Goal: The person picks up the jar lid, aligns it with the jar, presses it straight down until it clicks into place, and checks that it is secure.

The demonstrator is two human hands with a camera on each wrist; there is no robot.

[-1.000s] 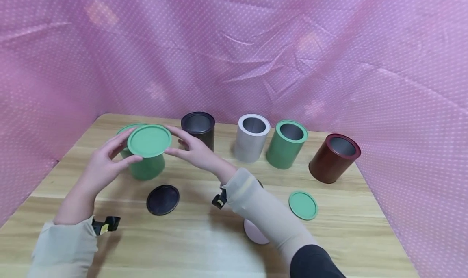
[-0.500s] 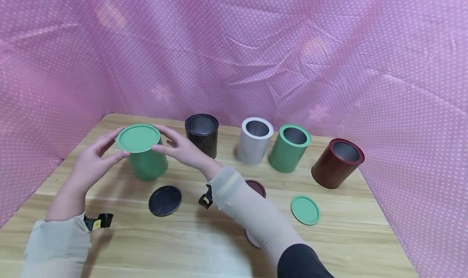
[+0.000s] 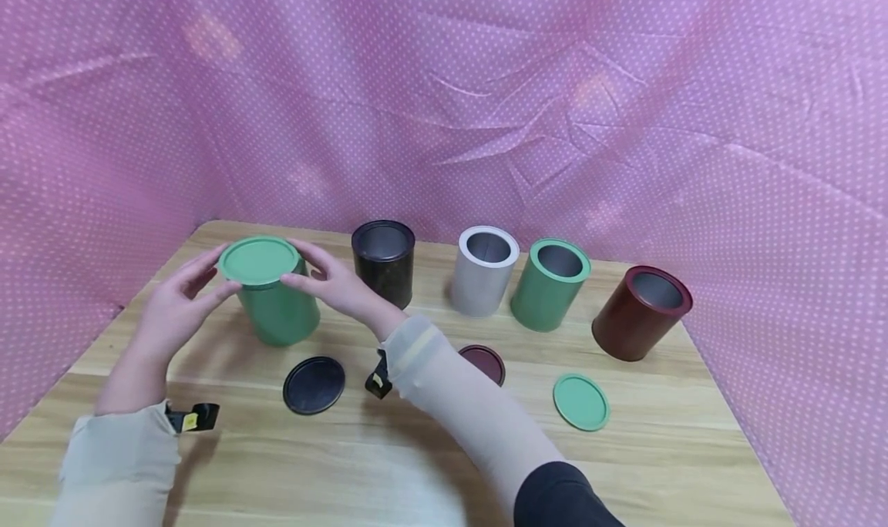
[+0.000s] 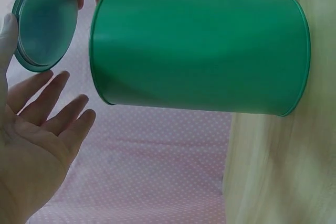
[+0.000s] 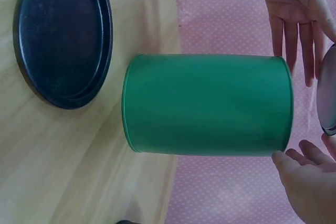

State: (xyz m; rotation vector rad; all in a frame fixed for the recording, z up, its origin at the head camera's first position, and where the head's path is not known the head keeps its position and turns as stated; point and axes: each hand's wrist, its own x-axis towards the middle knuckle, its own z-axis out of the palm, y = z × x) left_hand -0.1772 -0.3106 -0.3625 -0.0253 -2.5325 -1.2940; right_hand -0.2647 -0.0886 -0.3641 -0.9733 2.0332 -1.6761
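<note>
Between my two hands is a round green lid, level in the head view and overlapping the mouth of the large green can. In the left wrist view a gap shows between the lid and the can, which stands upright on the table. My left hand holds the lid's left rim with thumb and fingers. From the opposite side, my right hand holds the right rim by its thumb and fingertips. The lid hides the can's opening in the head view.
Behind stand open cans: black, white, green and dark red. Flat on the wooden table lie a black lid, a dark red lid partly behind my right sleeve, and a smaller green lid. Pink cloth surrounds the table.
Both hands have carried the green lid left, over the large green can. My right forearm has shifted left too, uncovering the dark red lid and covering the pale pink one.
</note>
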